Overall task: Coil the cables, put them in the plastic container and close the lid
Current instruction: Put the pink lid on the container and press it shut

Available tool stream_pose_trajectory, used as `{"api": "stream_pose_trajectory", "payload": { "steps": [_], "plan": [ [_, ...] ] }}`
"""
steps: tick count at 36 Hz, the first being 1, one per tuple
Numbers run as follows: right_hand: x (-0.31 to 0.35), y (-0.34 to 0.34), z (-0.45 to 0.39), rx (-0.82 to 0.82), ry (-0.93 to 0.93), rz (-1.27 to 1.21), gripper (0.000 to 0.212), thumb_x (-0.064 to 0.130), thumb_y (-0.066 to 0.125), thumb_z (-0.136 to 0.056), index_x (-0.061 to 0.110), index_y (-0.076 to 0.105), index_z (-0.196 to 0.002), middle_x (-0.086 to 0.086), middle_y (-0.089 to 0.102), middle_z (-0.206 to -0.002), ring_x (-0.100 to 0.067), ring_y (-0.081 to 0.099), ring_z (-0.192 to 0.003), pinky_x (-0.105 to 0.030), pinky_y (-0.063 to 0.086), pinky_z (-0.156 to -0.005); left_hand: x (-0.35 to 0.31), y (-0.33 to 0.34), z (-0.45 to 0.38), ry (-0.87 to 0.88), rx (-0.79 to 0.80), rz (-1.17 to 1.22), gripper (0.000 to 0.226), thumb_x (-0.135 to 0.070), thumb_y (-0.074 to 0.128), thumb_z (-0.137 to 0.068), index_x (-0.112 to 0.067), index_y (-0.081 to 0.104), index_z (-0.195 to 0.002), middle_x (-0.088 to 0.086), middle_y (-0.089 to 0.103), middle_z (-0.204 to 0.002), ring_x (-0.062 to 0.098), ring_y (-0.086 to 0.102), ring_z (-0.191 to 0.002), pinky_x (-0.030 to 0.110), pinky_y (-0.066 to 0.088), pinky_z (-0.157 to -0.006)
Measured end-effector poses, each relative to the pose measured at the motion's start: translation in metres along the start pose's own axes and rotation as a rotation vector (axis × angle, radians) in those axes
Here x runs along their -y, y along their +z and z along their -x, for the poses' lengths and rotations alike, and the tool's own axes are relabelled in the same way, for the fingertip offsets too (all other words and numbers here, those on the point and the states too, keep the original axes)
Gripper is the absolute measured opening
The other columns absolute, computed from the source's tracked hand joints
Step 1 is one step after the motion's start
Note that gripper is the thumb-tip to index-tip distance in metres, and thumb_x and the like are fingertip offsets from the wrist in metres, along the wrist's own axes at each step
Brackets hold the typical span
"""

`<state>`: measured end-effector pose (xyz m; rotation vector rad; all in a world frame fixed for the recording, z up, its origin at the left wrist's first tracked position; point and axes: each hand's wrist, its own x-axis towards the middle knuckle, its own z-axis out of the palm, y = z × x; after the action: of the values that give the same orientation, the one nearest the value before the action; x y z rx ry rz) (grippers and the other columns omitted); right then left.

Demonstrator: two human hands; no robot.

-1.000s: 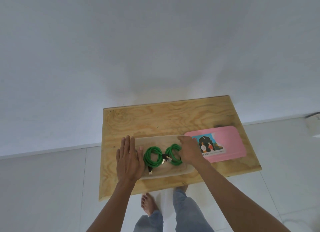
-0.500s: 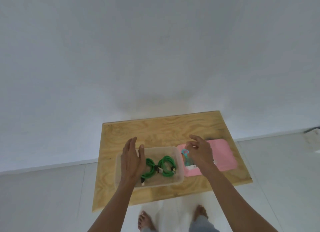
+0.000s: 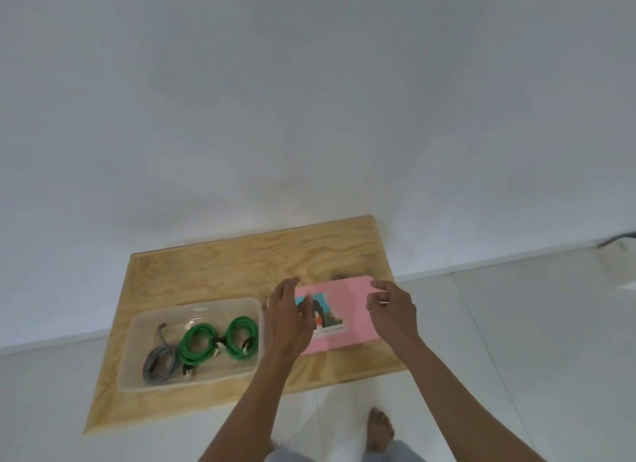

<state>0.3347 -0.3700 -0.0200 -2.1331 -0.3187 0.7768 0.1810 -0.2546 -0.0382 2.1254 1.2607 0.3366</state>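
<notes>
Foot: a bare foot (image 3: 380, 430) on the pale floor (image 3: 516, 341) just before the table's near edge.
Table: plywood table (image 3: 213, 272), far edge against the white wall (image 3: 309, 100).
Container: clear plastic container (image 3: 137, 327) near the near-left corner, uncovered.
Cables: inside the container, a grey coil (image 3: 159, 362) at its left, two green coils (image 3: 199, 344) side by side to its right.
Left hand: left hand (image 3: 288, 318) between container and lid, fingers loosely spread, over the lid's left end; contact cannot be told.
Lid: pink lid (image 3: 347, 303) flat towards the table's right edge, just right of the container, picture label (image 3: 325, 315) on top.
Right hand: right hand (image 3: 392, 306) at the lid's right end, fingers curled and parted, gripping nothing visible.
</notes>
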Motion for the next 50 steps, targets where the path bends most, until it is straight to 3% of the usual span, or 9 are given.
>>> {"api": "stream_pose_trajectory", "payload": {
  "steps": [10,14,18,23,32,38,43,50],
  "plan": [
    [-0.048,-0.008,-0.036,0.140,0.001,0.160,0.039,0.005,0.059,-0.091,0.016,0.059,-0.128,-0.006,0.064,-0.121,-0.021,0.063,-0.107,-0.021,0.045,-0.088,0.011,0.046,0.012,-0.231,0.045,-0.102,0.055,-0.025,0.066,-0.093,0.001,0.049,-0.139,0.020,0.053,-0.138,0.039,0.049,-0.127,0.047,0.042,-0.103],
    [-0.065,0.003,-0.048,0.168,-0.026,0.278,0.050,0.014,0.063,-0.091,0.019,0.051,-0.140,-0.006,0.054,-0.139,-0.024,0.053,-0.126,-0.028,0.042,-0.103,0.033,0.064,0.008,-0.264,0.073,-0.169,0.075,-0.035,0.072,-0.088,-0.002,0.039,-0.147,0.023,0.039,-0.151,0.040,0.033,-0.140,0.050,0.032,-0.114],
    [-0.079,0.015,-0.057,0.200,-0.088,0.403,0.067,0.027,0.066,-0.091,0.022,0.035,-0.150,-0.004,0.040,-0.150,-0.027,0.037,-0.134,-0.037,0.039,-0.107,0.050,0.082,0.004,-0.309,0.099,-0.263,0.097,-0.049,0.076,-0.081,-0.010,0.026,-0.154,0.023,0.023,-0.158,0.040,0.018,-0.148,0.053,0.024,-0.119],
    [-0.094,0.027,-0.060,0.179,-0.146,0.558,0.081,0.041,0.066,-0.087,0.027,0.023,-0.154,-0.003,0.025,-0.159,-0.029,0.024,-0.140,-0.042,0.034,-0.111,0.055,0.097,-0.003,-0.323,0.057,-0.249,0.102,-0.053,0.078,-0.077,-0.015,0.024,-0.155,0.026,0.014,-0.162,0.042,0.011,-0.150,0.052,0.014,-0.121],
    [-0.100,0.033,-0.058,0.160,-0.122,0.569,0.083,0.040,0.065,-0.087,0.029,0.018,-0.155,-0.001,0.013,-0.164,-0.030,0.016,-0.145,-0.049,0.033,-0.111,0.054,0.102,-0.011,-0.405,0.068,-0.148,0.108,-0.054,0.082,-0.072,-0.024,0.018,-0.155,0.029,0.000,-0.163,0.041,-0.003,-0.153,0.051,0.006,-0.123],
    [-0.098,0.028,-0.060,0.146,-0.106,0.499,0.080,0.038,0.067,-0.086,0.031,0.023,-0.153,0.004,0.019,-0.162,-0.026,0.018,-0.143,-0.047,0.037,-0.107,0.047,0.099,-0.014,-0.454,0.035,-0.113,0.110,-0.051,0.088,-0.063,-0.028,0.026,-0.150,0.023,0.019,-0.157,0.041,0.011,-0.149,0.055,0.016,-0.120],
    [-0.094,0.009,-0.056,0.064,-0.053,0.393,0.079,0.043,0.069,-0.084,0.025,0.031,-0.151,-0.001,0.029,-0.156,-0.030,0.027,-0.137,-0.046,0.040,-0.104,0.024,0.091,-0.005,-0.408,-0.021,-0.046,0.103,-0.046,0.091,-0.060,-0.033,0.035,-0.145,0.019,0.019,-0.155,0.040,0.017,-0.145,0.053,0.022,-0.118],
    [-0.072,-0.014,-0.037,-0.061,-0.055,0.246,0.076,0.043,0.071,-0.083,0.020,0.038,-0.148,-0.011,0.034,-0.141,-0.031,0.033,-0.128,-0.038,0.041,-0.099,-0.015,0.056,0.006,-0.326,-0.102,0.039,0.106,-0.066,0.081,-0.055,-0.030,0.039,-0.145,0.017,0.034,-0.144,0.038,0.036,-0.134,0.054,0.037,-0.110]
  ]
}}
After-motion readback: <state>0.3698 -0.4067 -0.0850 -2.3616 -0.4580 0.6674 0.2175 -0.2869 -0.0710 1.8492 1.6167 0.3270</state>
